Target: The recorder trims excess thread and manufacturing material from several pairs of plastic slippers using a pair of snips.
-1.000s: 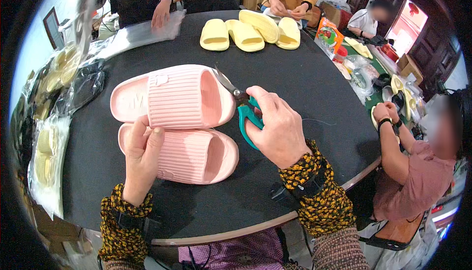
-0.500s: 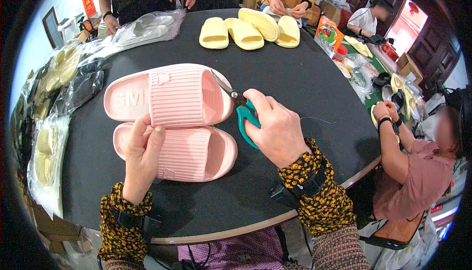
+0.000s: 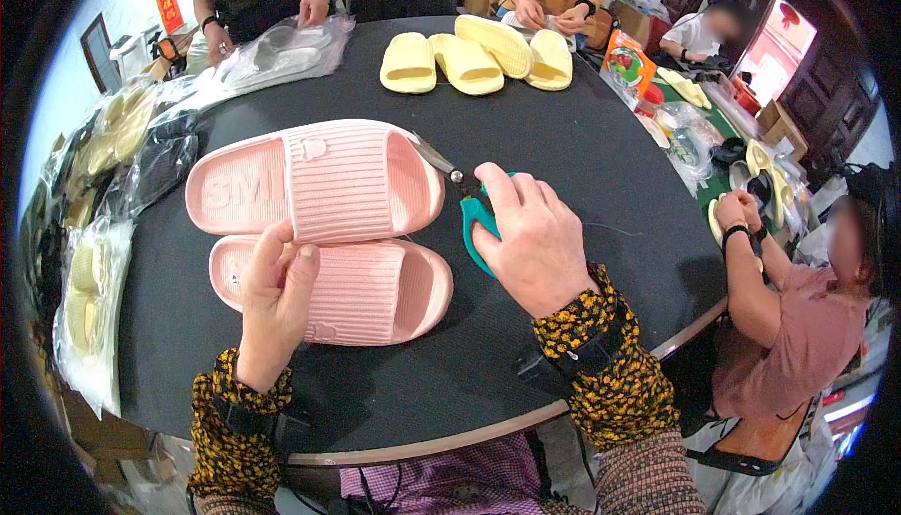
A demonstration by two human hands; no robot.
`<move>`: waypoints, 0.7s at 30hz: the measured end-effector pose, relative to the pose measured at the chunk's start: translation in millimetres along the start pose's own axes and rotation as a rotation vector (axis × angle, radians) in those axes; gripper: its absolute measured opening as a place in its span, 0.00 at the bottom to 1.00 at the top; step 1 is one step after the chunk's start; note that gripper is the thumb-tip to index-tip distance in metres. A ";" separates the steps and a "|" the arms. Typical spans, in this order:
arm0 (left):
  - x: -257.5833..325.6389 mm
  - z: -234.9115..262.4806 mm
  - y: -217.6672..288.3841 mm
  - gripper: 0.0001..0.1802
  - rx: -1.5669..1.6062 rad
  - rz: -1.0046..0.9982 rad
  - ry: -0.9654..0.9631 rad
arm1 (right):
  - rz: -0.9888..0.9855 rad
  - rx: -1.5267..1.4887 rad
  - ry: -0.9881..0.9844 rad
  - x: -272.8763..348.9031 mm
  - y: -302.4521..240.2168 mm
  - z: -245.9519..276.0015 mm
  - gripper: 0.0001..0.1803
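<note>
Two pink slippers lie side by side on the black table. My left hand [image 3: 272, 304] is closed, thumb and fingers pinching the near edge of the upper pink slipper [image 3: 338, 182]. Under that hand rests the lower pink slipper [image 3: 361, 295], partly covered by my fingers. My right hand [image 3: 537, 243] is wrapped round the teal handles of scissors [image 3: 476, 229]. Their blades reach to the heel end of the upper slipper, over its rim; whether they touch it I cannot tell.
Several yellow slippers [image 3: 408, 63] stand at the table's [image 3: 422, 402] far side. Bagged slippers [image 3: 89, 299] line its left edge. A bagged pair [image 3: 291, 51] lies before a person at the back. Another person [image 3: 788, 327] works at right beside a green-topped table. A thin thread [image 3: 615, 230] lies right of my hand.
Both pink slippers have shifted slightly left, my left hand still on the upper one. The scissors and my right hand moved slightly right. A person's hand at the back left came down toward the bag.
</note>
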State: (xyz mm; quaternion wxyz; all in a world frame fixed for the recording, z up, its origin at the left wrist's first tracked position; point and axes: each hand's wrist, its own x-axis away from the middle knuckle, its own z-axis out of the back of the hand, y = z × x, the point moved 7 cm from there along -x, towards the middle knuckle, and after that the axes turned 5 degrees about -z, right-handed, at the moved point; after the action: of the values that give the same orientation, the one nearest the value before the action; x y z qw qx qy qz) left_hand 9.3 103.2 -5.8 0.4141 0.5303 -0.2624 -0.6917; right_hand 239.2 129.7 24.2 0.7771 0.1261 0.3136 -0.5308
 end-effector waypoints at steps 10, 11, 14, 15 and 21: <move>1.4 0.5 -1.5 0.14 -0.076 -0.097 0.015 | 0.034 0.050 0.011 0.4 -1.1 -2.4 0.25; 2.2 1.7 0.0 0.14 -0.110 -0.120 0.026 | 0.037 0.055 0.016 0.3 -1.2 -2.3 0.25; 1.1 1.0 12.5 0.12 -0.276 -0.150 -0.023 | 0.043 0.065 0.020 0.7 -0.8 -3.3 0.26; 0.2 -0.2 14.5 0.12 -0.274 -0.150 -0.024 | 0.048 0.068 0.018 1.0 -0.7 -4.0 0.26; 0.9 -0.6 17.2 0.11 -0.264 -0.186 0.010 | 0.043 0.041 0.020 1.1 -0.1 -6.6 0.25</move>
State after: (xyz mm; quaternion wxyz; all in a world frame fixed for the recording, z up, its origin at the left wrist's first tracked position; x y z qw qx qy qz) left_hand 14.8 93.5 7.3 0.4158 0.4966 -0.1168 -0.7529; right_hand 237.0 132.3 18.4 0.7825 0.1542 0.3078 -0.5188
